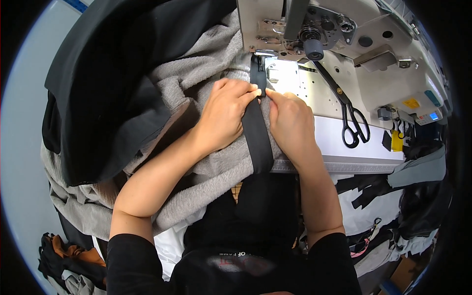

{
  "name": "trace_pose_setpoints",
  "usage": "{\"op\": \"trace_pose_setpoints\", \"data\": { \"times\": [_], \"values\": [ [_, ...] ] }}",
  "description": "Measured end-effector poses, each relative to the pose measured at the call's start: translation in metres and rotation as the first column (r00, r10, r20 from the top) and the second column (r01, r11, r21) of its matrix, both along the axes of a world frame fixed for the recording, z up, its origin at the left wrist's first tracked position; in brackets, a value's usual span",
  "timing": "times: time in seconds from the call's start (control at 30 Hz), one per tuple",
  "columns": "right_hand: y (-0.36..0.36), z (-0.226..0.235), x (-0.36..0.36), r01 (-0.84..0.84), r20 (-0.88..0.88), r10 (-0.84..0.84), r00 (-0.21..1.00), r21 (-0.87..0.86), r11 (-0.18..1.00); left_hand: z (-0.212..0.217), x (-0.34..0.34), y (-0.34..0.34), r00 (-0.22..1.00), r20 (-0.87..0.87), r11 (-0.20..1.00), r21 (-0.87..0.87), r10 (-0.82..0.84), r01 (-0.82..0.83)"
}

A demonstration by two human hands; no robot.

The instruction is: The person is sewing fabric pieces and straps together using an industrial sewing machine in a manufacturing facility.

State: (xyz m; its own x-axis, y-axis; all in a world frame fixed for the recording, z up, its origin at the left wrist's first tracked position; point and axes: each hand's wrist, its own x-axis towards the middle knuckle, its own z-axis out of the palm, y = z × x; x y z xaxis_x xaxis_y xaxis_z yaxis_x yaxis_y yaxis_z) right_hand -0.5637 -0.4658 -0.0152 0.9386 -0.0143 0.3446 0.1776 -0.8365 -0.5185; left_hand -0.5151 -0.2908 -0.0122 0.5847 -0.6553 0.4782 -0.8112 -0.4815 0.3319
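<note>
A black fabric strip [257, 135] runs along the edge of a grey fleece garment [206, 172], up under the presser foot [261, 60] of a sewing machine [339, 64]. My left hand [223, 114] pinches the strip from the left, thumb and fingertips pressed together on it just in front of the foot. From the other side my right hand [291, 120] meets it, closed with index finger and thumb at the strip's right edge. Black smooth fabric [108, 88] of the same bundle is heaped to the left. The needle tip cannot be made out.
Large black-handled scissors [348, 105] lie on the machine bed to the right. A ruler strip [339, 165] edges the table front. A control panel with a small lit screen [428, 117] sits at the far right. Fabric scraps [418, 172] hang below it, and more scraps [73, 260] lie lower left.
</note>
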Motion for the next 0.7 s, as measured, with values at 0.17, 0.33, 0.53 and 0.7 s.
{"op": "trace_pose_setpoints", "data": {
  "times": [0.17,0.33,0.53,0.7],
  "values": [
    [-0.003,-0.005,0.018,0.033,0.001,-0.033,0.999,0.015,0.999,0.005,-0.009,-0.012,0.977,0.141,0.98,0.098,0.16,-0.175],
    [-0.018,-0.001,0.005,-0.154,-0.078,0.213,0.974,0.462,0.873,-0.011,0.011,0.02,0.982,-0.039,0.977,-0.101,0.187,-0.19],
    [0.014,-0.004,-0.005,-0.209,0.209,0.197,0.958,0.033,0.977,0.005,0.084,0.029,0.977,-0.193,0.975,-0.219,-0.089,0.045],
    [0.025,-0.001,-0.023,-0.15,0.382,0.161,0.91,-0.058,0.987,0.032,0.032,0.022,0.996,0.084,1.0,-0.002,-0.004,0.004]
  ]
}}
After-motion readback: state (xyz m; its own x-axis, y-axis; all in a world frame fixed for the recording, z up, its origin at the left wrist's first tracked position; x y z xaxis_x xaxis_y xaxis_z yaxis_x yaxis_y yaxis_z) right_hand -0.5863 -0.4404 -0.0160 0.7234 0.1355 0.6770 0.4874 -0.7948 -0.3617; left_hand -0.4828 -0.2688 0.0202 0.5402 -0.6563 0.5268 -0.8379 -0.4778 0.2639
